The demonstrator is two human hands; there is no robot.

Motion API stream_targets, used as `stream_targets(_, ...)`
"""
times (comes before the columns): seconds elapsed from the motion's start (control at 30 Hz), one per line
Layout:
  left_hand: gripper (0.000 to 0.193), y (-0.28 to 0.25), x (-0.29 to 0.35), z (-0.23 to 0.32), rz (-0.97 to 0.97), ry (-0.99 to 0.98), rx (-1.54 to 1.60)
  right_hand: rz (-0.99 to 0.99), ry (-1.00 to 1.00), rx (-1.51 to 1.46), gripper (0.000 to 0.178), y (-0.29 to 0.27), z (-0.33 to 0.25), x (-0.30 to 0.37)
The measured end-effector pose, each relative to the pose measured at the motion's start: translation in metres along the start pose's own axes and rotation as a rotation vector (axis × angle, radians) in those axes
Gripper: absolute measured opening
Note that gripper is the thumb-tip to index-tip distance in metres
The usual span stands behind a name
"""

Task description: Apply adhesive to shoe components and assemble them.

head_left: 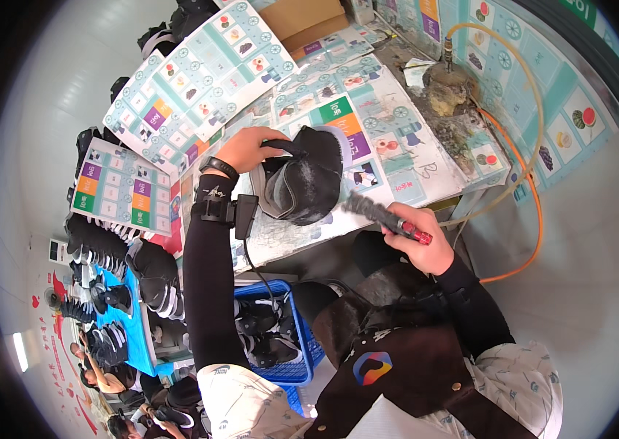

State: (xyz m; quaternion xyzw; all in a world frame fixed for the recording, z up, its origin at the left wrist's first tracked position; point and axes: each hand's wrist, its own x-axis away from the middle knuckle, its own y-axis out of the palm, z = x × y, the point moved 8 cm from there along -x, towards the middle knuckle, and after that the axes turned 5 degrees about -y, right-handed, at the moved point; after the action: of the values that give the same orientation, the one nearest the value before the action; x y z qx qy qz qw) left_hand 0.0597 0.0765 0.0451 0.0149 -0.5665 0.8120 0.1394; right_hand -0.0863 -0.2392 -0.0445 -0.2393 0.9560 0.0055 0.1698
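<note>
Work on the black, high-cut shoe with a grey lining and a pale sole (311,183) is looking only partway along to me: whitish, dusty patches are showing on its dark upper, so I am judging this piece unfinished. The shoe is resting near the front edge of the paper-covered desk (278,247). With my left hand (249,148) I am steadying it, those fingers clamping the upper rim of its opening. My right hand (423,246) is gripping a dark, brush-like tool with a red-ended handle (380,214), its fingers wrapping around the handle. The tool's head is hanging just beside the shoe, apparently not touching it, though blur is hiding its detail.

Below the desk's edge, a blue plastic basket (280,380) is holding several dark shoes; to the left, more dark shoes with pale soles (154,267) are crowding around a blue sheet (141,344). I am not managing to tell finished ones from waiting ones. Off to the right, a tan hose (541,124) and an orange hose (541,219) are looping down.
</note>
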Motion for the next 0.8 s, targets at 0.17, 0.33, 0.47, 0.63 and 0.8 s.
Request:
stream_targets(0.17, 0.029, 0.000, 0.003, 0.003, 0.016, 0.045, -0.041, -0.079, 0.036, 0.016, 0.018, -0.002, 0.006, -0.001)
stream_targets(0.33, 0.029, 0.002, 0.005, 0.003, 0.036, 0.043, -0.054, -0.048, 0.110, -0.009, 0.024, -0.009, 0.017, 0.008)
stream_targets(0.47, 0.029, 0.001, 0.007, 0.002, 0.040, 0.025, -0.021, 0.094, 0.132, -0.059, 0.022, -0.019, 0.025, 0.012)
stream_targets(0.63, 0.029, 0.003, 0.014, 0.000, 0.101, 0.043, -0.048, 0.043, 0.222, 0.102, 0.021, -0.017, 0.034, 0.016)
stream_targets(0.8, 0.027, 0.000, 0.017, 0.000, 0.181, 0.050, -0.088, -0.234, 0.204, -0.086, 0.032, 0.015, 0.038, 0.031)
